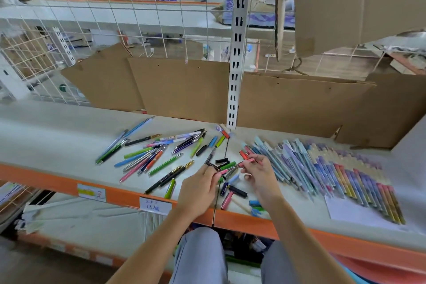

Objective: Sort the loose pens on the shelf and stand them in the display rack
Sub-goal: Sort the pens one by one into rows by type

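Note:
Several loose pens [161, 154] in green, blue, pink, black and orange lie scattered on the white shelf [57, 136]. To the right, a fanned row of wrapped pens [322, 168] runs along the shelf. My left hand [200, 188] pinches a pink pen body [224, 171] over the shelf's middle. My right hand [261, 174] pinches a pink pen part [250, 160] right beside it, the two pieces almost meeting. Loose caps and short pen parts [232, 191] lie under and in front of both hands. No display rack is visible.
An orange beam [57, 182] with paper labels [155, 205] edges the shelf front. Brown cardboard sheets [184, 87] stand along the back, with a slotted metal upright [236, 53] and a white wire grid [92, 30] behind. A white paper [350, 214] lies under the wrapped pens.

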